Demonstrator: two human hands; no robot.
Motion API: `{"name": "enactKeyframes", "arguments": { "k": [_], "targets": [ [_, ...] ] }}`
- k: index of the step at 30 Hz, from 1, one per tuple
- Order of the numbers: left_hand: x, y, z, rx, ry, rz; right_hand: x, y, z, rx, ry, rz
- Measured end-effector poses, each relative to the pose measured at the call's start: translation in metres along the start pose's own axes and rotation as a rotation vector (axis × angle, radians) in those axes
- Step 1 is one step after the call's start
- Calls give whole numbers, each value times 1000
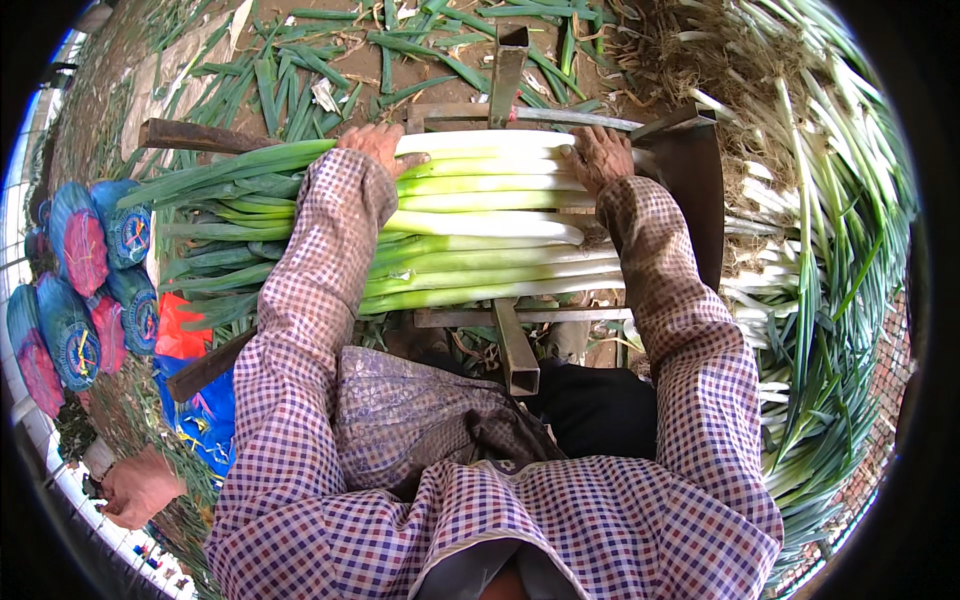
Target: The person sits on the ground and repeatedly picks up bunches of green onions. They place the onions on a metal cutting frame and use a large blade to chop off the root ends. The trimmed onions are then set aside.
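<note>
Several leeks lie side by side across a metal frame before me, white ends right and green leaves left. My left hand grips the farthest leek where its white shank turns green, with the thumb lying on the near side. At the white end of that same leek, my right hand has its fingers over the far side and its thumb towards me. One leek in the middle ends short of the others, its roots showing. My right sleeve hides some of the ends near the metal plate.
A large heap of leeks with rooty ends is on the right. Cut green leaves litter the ground beyond the frame. On the left are several blue-and-pink net bundles, a red plastic piece and a blue plastic sheet.
</note>
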State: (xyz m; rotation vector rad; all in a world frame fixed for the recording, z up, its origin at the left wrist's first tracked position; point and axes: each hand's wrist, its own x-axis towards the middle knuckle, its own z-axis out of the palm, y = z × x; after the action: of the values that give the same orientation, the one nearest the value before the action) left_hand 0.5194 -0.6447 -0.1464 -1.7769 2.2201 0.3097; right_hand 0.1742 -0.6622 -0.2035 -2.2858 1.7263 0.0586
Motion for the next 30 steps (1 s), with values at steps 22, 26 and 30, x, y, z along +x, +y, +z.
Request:
{"name": "enactKeyframes", "arguments": {
  "k": [22, 26, 30],
  "targets": [
    [42, -6, 8, -4, 105, -162, 45, 8, -7, 120, -228, -57],
    [24, 2, 25, -69, 156, -89, 45, 2, -9, 100, -238, -34],
    [39, 9, -6, -64, -288, -144, 39, -6, -21, 4, -320, -4]
  ]
}}
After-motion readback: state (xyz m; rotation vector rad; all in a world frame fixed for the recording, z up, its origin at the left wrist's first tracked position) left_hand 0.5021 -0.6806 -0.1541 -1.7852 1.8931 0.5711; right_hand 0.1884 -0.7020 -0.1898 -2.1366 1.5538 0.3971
